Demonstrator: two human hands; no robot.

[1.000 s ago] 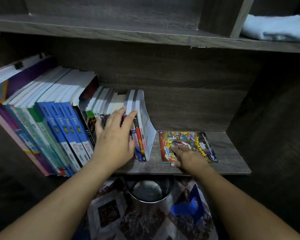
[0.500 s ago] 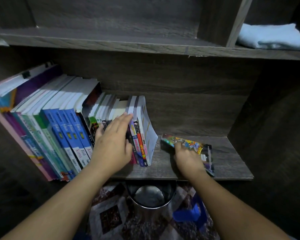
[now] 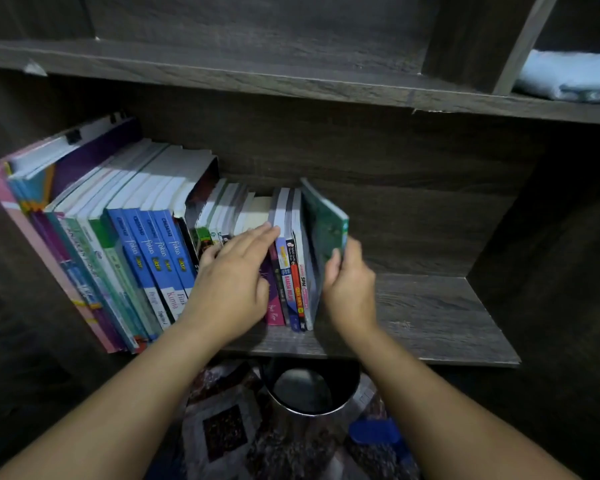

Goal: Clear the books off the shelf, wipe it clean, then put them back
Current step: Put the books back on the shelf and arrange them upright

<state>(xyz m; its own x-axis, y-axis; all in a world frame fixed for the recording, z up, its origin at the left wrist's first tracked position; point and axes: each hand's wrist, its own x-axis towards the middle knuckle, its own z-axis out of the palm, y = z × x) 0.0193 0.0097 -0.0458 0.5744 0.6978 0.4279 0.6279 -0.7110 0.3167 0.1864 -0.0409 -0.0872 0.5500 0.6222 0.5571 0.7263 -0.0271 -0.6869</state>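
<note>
**Ana:** Dark wood shelving is filling the frame, and the shelf [image 3: 430, 320] at centre right is now lying bare on its right half. What is changing?

**Ben:** A second ago the colourful book was lying flat on that bare patch, under the right hand. Now the right hand [image 3: 349, 289] is standing it upright, green back cover outward, at the right end of the row of books [image 3: 146, 244].

**Ana:** So the thin green book [image 3: 324, 223] is at centre frame, touching the row?

**Ben:** Its lower edge is pressing against the last spine; its top is tilting away to the right. The fingers are curling around its outer edge, gripping it.

**Ana:** And the left hand [image 3: 232, 282]?

**Ben:** It is lying flat against the spines in mid-row, fingers straight and together, holding nothing, apparently bracing the books leftward.

**Ana:** What is that telling you about the task?

**Ben:** I am judging this as the putting-back stage, with possibly the last book going in. A pale blue cloth [image 3: 568, 76] is sitting folded on the upper shelf, upper right of the frame.
</note>
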